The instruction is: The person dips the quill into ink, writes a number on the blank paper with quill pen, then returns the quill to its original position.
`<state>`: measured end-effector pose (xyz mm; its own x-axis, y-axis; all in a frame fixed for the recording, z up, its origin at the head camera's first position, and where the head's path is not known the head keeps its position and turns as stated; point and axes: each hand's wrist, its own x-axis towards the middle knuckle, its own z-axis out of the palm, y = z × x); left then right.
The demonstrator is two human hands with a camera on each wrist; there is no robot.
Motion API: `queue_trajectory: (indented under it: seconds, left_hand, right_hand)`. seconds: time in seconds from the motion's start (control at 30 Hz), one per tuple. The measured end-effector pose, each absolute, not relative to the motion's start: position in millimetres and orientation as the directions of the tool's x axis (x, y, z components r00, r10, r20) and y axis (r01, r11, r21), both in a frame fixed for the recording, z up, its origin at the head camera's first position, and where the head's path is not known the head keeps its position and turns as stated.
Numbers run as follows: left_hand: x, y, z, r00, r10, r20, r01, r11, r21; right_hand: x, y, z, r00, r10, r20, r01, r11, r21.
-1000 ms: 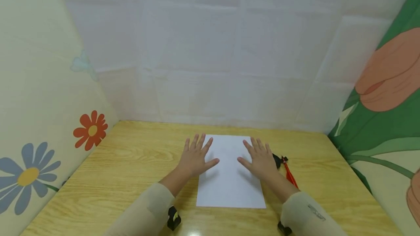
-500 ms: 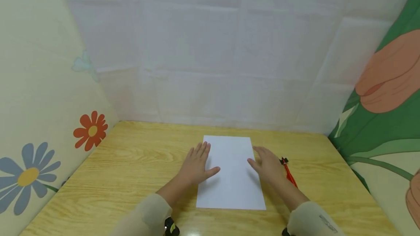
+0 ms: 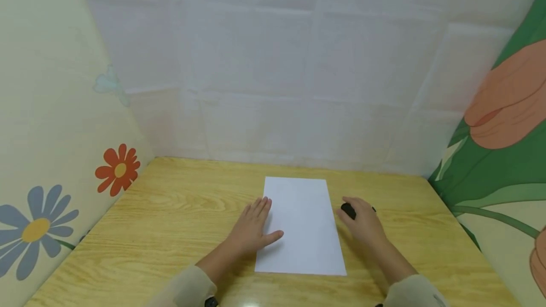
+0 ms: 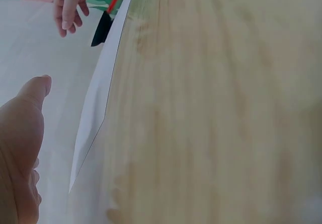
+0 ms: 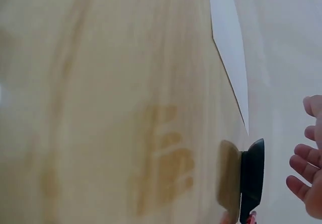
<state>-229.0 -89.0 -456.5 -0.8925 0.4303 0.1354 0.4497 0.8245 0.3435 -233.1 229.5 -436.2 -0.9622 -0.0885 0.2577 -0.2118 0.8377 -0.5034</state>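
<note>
head view, nearest the camera, shows two beige sleeves (image 3: 187,290) coming in from the bottom edge over a pale wooden table (image 3: 170,221). a white sheet of paper (image 3: 300,224) lies flat on the table in the middle, its long sides running away from the person.

the left hand (image 3: 251,226) lies flat, palm down, on the left edge of the paper, fingers straight and together, thumb spread out onto the sheet. it grips nothing. in the left wrist view the thumb (image 4: 30,95) points across the paper (image 4: 55,108), whose edge looks slightly raised off the wood.

the right hand (image 3: 362,224) is off the paper, just to the right of it, above a black tool (image 3: 348,211) that lies on the table close to the sheet's right edge. its fingers are loosely bent over the tool; in the right wrist view the fingers (image 5: 307,173) are relaxed and apart from the black tool (image 5: 251,178), with a gap showing, so the hand holds nothing. the left wrist view shows a red handle running from the tool's black end (image 4: 103,27).

no container is on the table.

farther back, a white cloth backdrop (image 3: 277,70) closes off the table. a cream panel with painted flowers (image 3: 117,169) stands on the left, and a green panel with an orange tulip (image 3: 503,103) on the right.
</note>
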Motion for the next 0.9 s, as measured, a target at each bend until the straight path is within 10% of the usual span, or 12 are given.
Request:
queue_trajectory:
  seconds: [0.9]
  left_hand:
    - [-206,-101,-486,-0.875,0.467,0.126,0.479,0.798,0.365]
  right_hand:
    - [-221,282,-448,-0.988,0.082,0.131,-0.027,0.745,-0.667]
